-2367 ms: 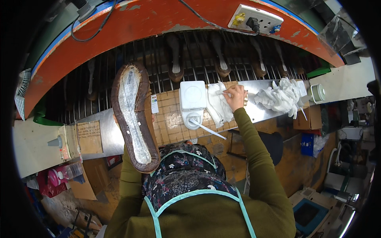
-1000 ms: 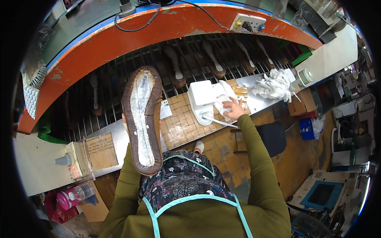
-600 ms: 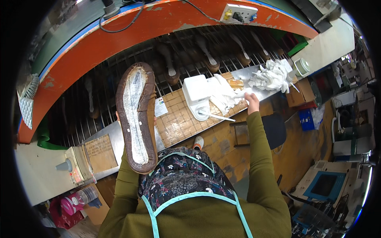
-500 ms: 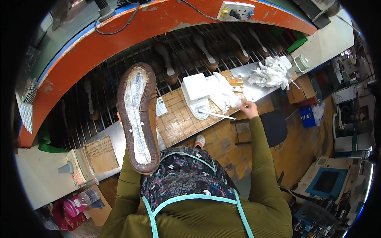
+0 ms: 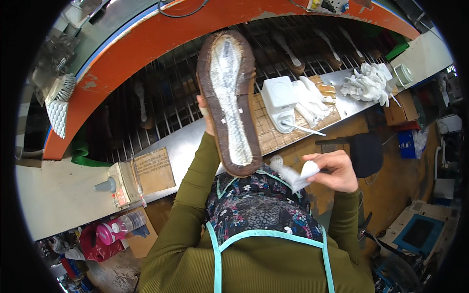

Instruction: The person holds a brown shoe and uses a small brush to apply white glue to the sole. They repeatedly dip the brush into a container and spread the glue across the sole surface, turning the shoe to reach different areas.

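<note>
- The head camera is looking steeply down from above the person's own chest, facing forward over a workbench (image 5: 195,141).
- It is sitting close: an upheld shoe sole (image 5: 229,97) is filling the centre.
- Its fisheye is bending the orange conveyor rim (image 5: 146,44) into an arch.

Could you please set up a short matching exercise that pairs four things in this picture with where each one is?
Things:
1. shoe sole
2. white cloth
3. white container
4. pile of white rags

Places:
A. on the metal bench, far right, near a roll of tape
B. held up in the left hand, underside facing the camera
C. on the bench, just right of the raised sole
D. pinched in the right hand, above the apron

Pairs: 1-B, 2-D, 3-C, 4-A
</note>
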A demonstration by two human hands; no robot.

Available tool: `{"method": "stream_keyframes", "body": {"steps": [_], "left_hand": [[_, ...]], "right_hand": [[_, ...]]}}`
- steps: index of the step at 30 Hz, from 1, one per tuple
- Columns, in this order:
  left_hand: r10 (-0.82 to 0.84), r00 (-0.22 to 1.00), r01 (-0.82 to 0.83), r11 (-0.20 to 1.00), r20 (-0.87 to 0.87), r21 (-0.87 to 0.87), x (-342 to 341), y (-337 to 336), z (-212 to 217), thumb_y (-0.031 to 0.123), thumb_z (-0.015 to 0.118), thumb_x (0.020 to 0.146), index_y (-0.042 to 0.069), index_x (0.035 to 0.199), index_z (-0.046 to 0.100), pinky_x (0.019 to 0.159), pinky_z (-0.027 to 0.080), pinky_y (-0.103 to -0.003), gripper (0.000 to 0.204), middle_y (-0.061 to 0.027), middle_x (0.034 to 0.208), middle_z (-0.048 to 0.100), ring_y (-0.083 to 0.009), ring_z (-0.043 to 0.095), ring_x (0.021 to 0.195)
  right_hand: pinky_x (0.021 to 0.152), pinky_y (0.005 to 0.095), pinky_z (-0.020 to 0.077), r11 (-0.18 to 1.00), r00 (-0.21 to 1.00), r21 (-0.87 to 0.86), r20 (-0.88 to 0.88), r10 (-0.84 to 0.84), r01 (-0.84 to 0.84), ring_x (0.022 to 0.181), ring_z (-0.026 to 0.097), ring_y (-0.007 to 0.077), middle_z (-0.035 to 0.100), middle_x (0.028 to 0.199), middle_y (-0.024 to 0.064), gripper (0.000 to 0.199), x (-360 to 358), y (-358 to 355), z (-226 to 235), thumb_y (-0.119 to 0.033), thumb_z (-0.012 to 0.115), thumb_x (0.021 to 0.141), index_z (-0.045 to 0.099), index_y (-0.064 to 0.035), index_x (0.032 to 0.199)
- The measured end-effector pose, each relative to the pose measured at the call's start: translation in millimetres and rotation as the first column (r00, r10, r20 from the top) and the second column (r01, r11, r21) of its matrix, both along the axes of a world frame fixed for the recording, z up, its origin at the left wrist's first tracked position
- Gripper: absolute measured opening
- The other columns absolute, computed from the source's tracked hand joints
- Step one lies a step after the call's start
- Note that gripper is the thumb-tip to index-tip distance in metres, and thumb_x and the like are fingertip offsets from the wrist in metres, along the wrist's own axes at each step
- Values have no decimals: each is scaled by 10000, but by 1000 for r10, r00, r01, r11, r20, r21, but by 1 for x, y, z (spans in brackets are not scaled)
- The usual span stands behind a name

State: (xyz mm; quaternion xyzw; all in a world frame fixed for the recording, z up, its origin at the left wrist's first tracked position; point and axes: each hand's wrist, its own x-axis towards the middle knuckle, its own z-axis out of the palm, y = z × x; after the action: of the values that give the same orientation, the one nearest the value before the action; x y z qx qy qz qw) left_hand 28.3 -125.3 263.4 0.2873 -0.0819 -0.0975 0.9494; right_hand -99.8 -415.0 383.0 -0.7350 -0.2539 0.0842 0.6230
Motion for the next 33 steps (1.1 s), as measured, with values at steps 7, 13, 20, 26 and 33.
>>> {"method": "stream_keyframes", "body": {"steps": [7,13,20,26,33], "left_hand": [[47,995,-43,998,-88,55,-17,-12,32,842,531,706,93,1463,325,954,520,-368,1084,-131,1384,476,-242,555,1173],[105,994,-105,994,10,5,-45,-10,38,856,552,666,86,1435,363,948,538,-388,1104,-130,1332,522,-257,565,1174],[240,970,-227,954,-45,198,-64,17,23,891,457,692,73,1434,357,892,571,-315,1109,-127,1278,560,-206,612,1113],[245,969,-236,953,-24,189,-68,27,14,898,433,698,54,1446,329,922,554,-328,1133,-133,1311,526,-217,582,1156],[200,979,-191,970,-45,150,-73,32,16,855,532,684,59,1454,312,982,514,-358,1129,-133,1364,486,-238,545,1202]], "right_hand": [[712,227,550,950,979,306,-205,-3,67,824,669,115,691,916,86,171,35,89,33,3,723,822,656,53,971],[716,215,544,907,990,402,-105,-93,128,810,663,95,691,890,78,139,78,144,20,1,694,857,629,48,971],[649,191,525,914,992,389,-11,-124,119,761,646,67,682,841,59,115,108,182,10,-5,696,858,620,46,927],[594,172,485,896,991,423,-32,-131,132,710,609,30,673,788,32,126,121,204,0,-20,708,853,627,43,926],[664,202,535,975,985,166,68,-161,148,764,656,81,693,849,75,125,128,202,1,25,689,848,640,61,957]]}}
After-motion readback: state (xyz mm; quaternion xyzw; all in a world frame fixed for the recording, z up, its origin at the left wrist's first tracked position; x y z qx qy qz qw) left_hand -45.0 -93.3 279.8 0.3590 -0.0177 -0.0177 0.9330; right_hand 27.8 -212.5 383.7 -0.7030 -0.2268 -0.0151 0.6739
